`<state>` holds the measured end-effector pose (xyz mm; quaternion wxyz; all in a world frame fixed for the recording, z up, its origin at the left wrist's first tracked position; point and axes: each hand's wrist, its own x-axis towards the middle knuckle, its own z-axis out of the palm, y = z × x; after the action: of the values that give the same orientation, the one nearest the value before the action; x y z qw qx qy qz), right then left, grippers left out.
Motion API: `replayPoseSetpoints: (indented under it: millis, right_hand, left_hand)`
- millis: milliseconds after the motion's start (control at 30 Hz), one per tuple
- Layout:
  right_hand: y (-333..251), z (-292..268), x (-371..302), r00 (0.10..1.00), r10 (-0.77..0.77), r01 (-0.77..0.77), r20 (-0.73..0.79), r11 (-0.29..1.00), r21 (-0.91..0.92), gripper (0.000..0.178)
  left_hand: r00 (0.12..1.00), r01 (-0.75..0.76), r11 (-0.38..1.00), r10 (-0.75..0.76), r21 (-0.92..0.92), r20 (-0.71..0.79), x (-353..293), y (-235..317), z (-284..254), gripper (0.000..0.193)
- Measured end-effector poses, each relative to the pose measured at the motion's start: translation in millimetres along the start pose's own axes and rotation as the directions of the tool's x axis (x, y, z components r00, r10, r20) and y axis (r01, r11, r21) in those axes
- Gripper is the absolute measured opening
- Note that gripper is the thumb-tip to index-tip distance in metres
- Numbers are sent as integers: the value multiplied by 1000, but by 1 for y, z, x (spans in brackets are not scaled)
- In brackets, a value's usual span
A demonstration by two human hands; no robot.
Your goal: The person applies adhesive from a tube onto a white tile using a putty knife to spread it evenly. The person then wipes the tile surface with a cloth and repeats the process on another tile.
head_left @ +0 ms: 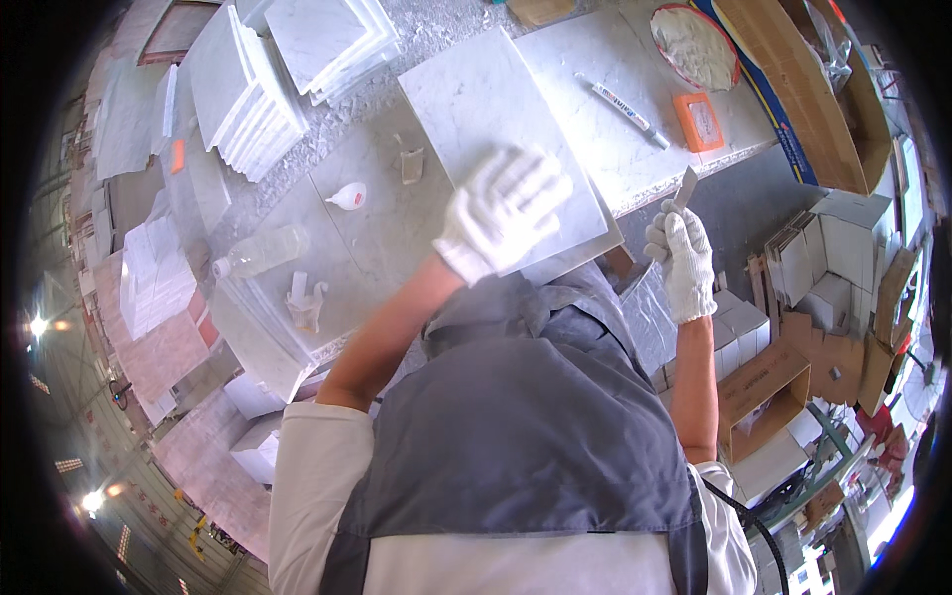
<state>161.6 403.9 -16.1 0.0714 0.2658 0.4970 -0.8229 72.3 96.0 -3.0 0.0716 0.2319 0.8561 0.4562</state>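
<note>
A white marble tile lies in front of me on the bench, on top of at least one more slab. My left hand, in a white knit glove, rests over the tile's near part with its fingers extended. To the right of the tile, past the bench edge, is my gloved right hand. Its fingers are closed on a small flat grey blade that points up and away; the glove hides its lower end. A white and blue paint marker and an orange box lie beyond the blade.
Stacked marble tiles stand at the far left. Closer are a white squeeze bulb, a clear plastic bottle and a small cup. A round container of white paste sits far right, beside an open cardboard box.
</note>
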Motion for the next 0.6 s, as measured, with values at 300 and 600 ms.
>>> replayPoseSetpoints:
  millis: [300,600]
  right_hand:
    - [-74,-17,83,910,-321,168,-262,864,-474,45]
    - [-98,-31,176,737,-670,247,-85,384,-890,32]
  left_hand:
    - [808,492,555,-5,671,-589,57,-47,-87,39]
    - [884,317,696,29,644,-466,25,-29,-1,42]
